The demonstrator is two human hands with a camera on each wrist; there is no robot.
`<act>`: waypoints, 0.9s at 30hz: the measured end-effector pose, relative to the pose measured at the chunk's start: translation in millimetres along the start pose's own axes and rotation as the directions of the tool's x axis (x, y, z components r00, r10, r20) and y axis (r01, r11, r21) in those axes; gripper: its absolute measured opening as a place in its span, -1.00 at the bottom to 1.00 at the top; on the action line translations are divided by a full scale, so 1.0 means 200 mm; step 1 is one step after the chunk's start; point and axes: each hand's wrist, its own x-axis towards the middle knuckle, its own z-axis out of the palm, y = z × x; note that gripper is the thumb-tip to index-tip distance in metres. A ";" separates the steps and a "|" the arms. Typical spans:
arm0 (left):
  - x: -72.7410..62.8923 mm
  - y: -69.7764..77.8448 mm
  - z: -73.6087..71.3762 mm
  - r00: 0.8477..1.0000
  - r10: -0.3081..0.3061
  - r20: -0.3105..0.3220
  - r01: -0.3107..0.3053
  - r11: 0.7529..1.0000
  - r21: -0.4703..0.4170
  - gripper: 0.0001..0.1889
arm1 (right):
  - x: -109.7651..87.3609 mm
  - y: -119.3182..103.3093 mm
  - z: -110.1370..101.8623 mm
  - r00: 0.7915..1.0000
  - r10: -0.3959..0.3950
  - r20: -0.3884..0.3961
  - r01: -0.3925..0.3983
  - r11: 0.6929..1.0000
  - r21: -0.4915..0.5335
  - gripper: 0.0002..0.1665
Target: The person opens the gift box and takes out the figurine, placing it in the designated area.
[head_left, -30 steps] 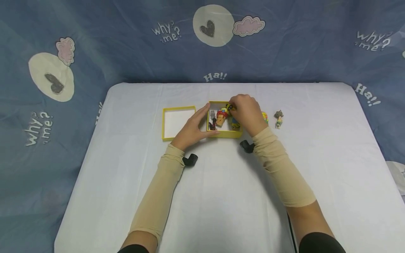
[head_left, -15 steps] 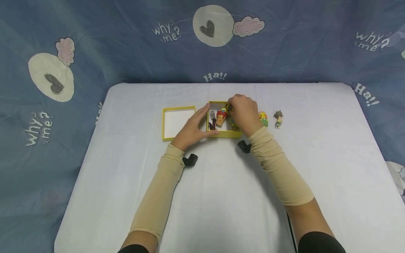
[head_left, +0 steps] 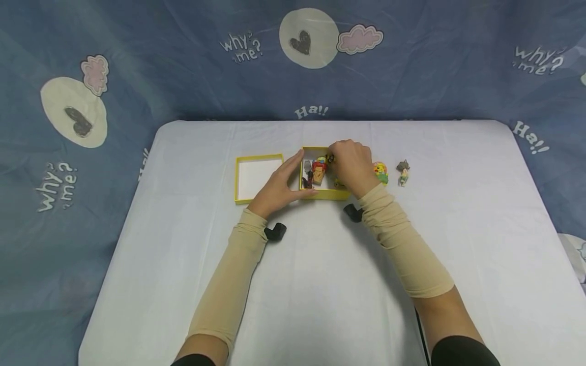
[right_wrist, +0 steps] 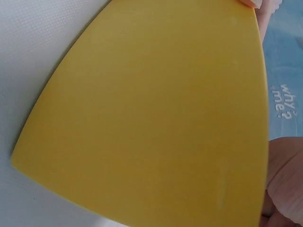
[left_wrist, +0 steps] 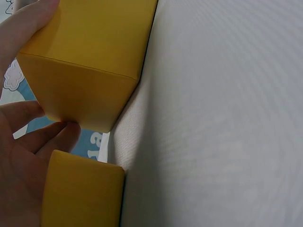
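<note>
A shallow yellow box (head_left: 326, 194) with a pale inside stands on the table. My left hand (head_left: 276, 189) holds it at the left end, thumb along the front wall and fingers at the left side. The left wrist view shows fingertips against the yellow side. Reaching in over the right half, my right hand (head_left: 352, 165) pinches a small yellow-and-black figurine (head_left: 330, 158), mostly covered by the fingers. Inside lie a red-and-tan figurine (head_left: 319, 170), a dark figurine (head_left: 307, 180) and a small grey piece (head_left: 307, 165). Another yellow toy (head_left: 339, 183) is partly hidden beneath the right hand.
Left of the box lies a yellow-rimmed white lid (head_left: 236, 183), inner side up. To the right are a round, colourful toy (head_left: 380, 172) and a small grey-headed figurine (head_left: 403, 173). A blue printed curtain (head_left: 412, 66) hangs behind the white table (head_left: 320, 284).
My right hand has shifted slightly left and toward me over the box, bringing the figurine along and uncovering the round toy. The red-and-tan figurine has turned a little. The left hand has stayed still.
</note>
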 end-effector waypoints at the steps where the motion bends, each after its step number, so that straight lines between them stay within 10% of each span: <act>1: 0.00 0.00 0.00 1.000 -0.003 0.001 0.003 1.000 -0.001 0.15 | 0.00 0.00 0.00 1.000 -0.001 0.002 0.001 1.000 0.003 -0.84; 27: 0.00 0.00 0.00 1.000 -0.007 0.003 0.007 1.000 0.009 0.15 | 0.00 0.03 0.03 0.999 -0.046 -0.019 0.048 0.995 0.086 -0.82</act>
